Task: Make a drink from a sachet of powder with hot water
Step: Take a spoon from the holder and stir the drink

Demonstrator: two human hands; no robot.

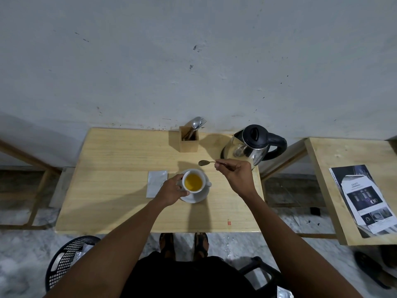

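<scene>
A white cup (pixel 198 174) full of yellow-orange drink stands on a white saucer (pixel 199 196) in the middle of the wooden table (pixel 111 160). My left hand (pixel 171 190) grips the cup's left side. My right hand (pixel 235 174) holds a metal teaspoon (pixel 205 162) by its handle, the bowl pointing left, raised above and behind the cup. A silver sachet (pixel 156 183) lies flat on the table just left of the cup. A steel electric kettle (pixel 254 145) with a black lid and handle stands at the back right.
A wooden cutlery holder (pixel 189 139) with spoons and a fork stands against the wall. A second wooden table (pixel 335 168) to the right carries printed leaflets (pixel 365 198). A black mesh basket (pixel 68 259) sits on the floor at lower left.
</scene>
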